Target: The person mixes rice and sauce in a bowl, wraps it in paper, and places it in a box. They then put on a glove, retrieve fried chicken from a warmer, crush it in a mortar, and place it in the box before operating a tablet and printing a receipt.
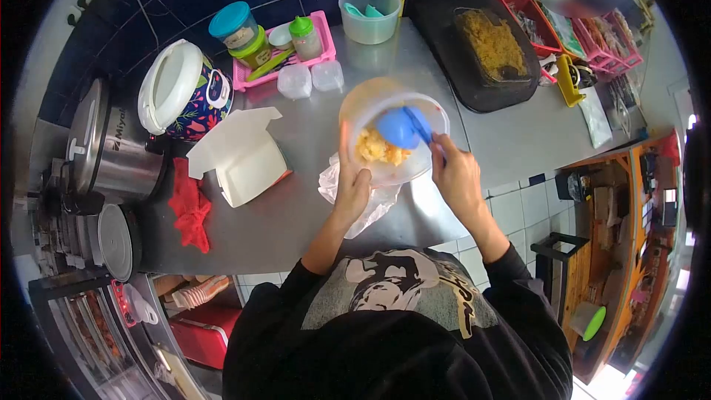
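Note:
My left hand [352,196] grips the near left side of a translucent plastic bowl [432,109], tilted above the counter. Inside the bowl lies a clump of yellowish-orange food [376,147], its kind unclear. My right hand [455,174] is closed round the handle of a blue scoop [398,130], whose rounded head is in the bowl over the food. Beneath the bowl, a crumpled clear plastic bag [364,220] rests on the steel counter. Behind the bowl shows a blurred tan round shape [363,93]. Left of the hands stands an open white paper food box [250,174].
A black tray [474,92] with a container of brown crumbly food [492,44] sits at right. Behind are a pink basket [326,33] and a clear tub [369,28]. A patterned rice cooker [194,100], steel pot [122,141] and red cloth [189,211] occupy the left.

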`<state>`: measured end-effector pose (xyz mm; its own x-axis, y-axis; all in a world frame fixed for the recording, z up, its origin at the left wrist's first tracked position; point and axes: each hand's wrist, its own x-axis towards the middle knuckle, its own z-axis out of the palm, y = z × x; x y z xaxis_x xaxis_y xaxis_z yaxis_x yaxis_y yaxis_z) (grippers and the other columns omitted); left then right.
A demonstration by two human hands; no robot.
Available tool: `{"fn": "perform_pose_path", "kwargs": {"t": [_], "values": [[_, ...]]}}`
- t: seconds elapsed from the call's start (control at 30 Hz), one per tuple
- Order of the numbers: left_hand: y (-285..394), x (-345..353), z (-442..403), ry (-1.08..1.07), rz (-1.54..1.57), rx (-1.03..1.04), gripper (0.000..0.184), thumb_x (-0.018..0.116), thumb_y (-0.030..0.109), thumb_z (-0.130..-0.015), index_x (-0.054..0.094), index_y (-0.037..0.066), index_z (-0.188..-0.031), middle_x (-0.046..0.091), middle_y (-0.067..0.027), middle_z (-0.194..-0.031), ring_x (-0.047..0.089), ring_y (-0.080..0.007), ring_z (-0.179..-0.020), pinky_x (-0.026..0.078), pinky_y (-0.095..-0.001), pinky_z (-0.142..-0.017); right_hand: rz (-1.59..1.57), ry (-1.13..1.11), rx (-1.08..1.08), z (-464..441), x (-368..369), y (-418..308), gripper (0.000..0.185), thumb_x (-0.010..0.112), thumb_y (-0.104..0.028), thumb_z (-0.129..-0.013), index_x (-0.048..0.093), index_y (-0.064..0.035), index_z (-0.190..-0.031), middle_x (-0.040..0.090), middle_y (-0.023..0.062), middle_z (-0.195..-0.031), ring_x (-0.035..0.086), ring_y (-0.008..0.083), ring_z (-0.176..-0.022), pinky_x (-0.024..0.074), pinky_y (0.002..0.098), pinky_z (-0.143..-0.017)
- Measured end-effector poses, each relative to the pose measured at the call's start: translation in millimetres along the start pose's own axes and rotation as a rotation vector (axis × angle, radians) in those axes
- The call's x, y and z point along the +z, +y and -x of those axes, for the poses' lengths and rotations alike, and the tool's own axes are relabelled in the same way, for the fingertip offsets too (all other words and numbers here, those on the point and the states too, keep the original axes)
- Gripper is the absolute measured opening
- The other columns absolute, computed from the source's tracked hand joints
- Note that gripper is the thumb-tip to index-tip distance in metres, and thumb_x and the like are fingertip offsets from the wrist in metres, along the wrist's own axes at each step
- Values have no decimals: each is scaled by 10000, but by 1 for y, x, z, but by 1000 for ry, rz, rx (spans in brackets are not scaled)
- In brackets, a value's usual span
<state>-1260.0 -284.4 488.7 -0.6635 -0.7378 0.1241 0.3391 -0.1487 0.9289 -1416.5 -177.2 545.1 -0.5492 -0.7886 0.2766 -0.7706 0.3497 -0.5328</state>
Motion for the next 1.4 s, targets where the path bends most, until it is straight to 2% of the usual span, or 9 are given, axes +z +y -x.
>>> {"fn": "perform_pose_path", "kwargs": {"t": [0.17, 0.27, 0.4, 0.5, 0.63, 0.73, 0.9, 1.13, 1.4], "values": [[2, 19, 2, -31, -230, 79, 872, 326, -116, -697, -7, 19, -1492, 15, -185, -1547, 45, -312, -1434, 107, -406, -1161, -608, -251, 473, 15, 13, 6, 153, 550, -169, -937, 608, -29, -952, 493, 13, -519, 389, 63, -389, 257, 259, -337], [-5, 25, 8, -39, -209, 60, 884, 320, -127, -702, -27, 52, -1494, 14, -180, -1543, 46, -297, -1430, 139, -413, -1143, -1089, -382, 869, 6, 2, -2, 125, 522, -173, -950, 577, -63, -930, 484, 34, -553, 327, 45, -372, 189, 230, -318], [3, 32, 6, -44, -266, 73, 899, 305, -139, -722, -70, 117, -1498, 57, -171, -1527, 174, -331, -1401, 352, -417, -1081, -1669, -390, 1126, 5, 7, 8, 122, 492, -195, -964, 539, -91, -922, 477, 57, -598, 282, 26, -400, 164, 195, -323], [8, 41, 6, -7, 36, -38, 905, 294, -140, -740, -95, 178, -1493, 95, -174, -1501, 277, -361, -1351, 475, -419, -975, -1548, -141, 1069, 14, 1, -8, 108, 509, -165, -953, 566, -77, -982, 489, 36, -582, 326, 30, -425, 196, 211, -337], [7, 40, 0, 8, 239, -105, 930, 279, -151, -751, -111, 266, -1485, 137, -175, -1475, 372, -355, -1301, 553, -436, -889, -378, 145, 298, 23, -5, -17, 199, 584, -93, -903, 615, 10, -1071, 543, 82, -546, 499, 166, -427, 348, 301, -421], [5, 39, -2, 35, 331, -148, 931, 283, -145, -752, -109, 276, -1484, 147, -180, -1469, 380, -342, -1298, 558, -435, -878, -240, 178, 40, 19, -29, -31, 204, 607, -102, -888, 614, 4, -1062, 590, 160, -593, 579, 230, -471, 403, 324, -439], [11, 42, 5, 3, 213, -118, 903, 320, -127, -755, -17, 261, -1497, 146, -117, -1499, 289, -319, -1353, 515, -540, -905, 92, -69, 65, 21, -12, -30, 163, 582, -122, -845, 580, -73, -1000, 609, 177, -604, 602, 379, -534, 466, 466, -487], [7, 40, 3, 82, 222, -32, 880, 293, -118, -748, 18, 250, -1498, 169, -126, -1483, 383, -300, -1297, 564, -402, -850, -136, 40, 134, -9, -62, -48, 99, 620, -121, -823, 662, -52, -878, 605, 200, -608, 617, 384, -591, 503, 451, -565], [13, 33, 3, 30, 210, -51, 851, 282, -104, -762, 31, 239, -1499, 168, -125, -1492, 385, -311, -1294, 542, -434, -888, -15, -10, 110, -6, -26, -39, 146, 621, -125, -827, 677, -19, -910, 610, 233, -641, 623, 377, -590, 495, 434, -560]]}}
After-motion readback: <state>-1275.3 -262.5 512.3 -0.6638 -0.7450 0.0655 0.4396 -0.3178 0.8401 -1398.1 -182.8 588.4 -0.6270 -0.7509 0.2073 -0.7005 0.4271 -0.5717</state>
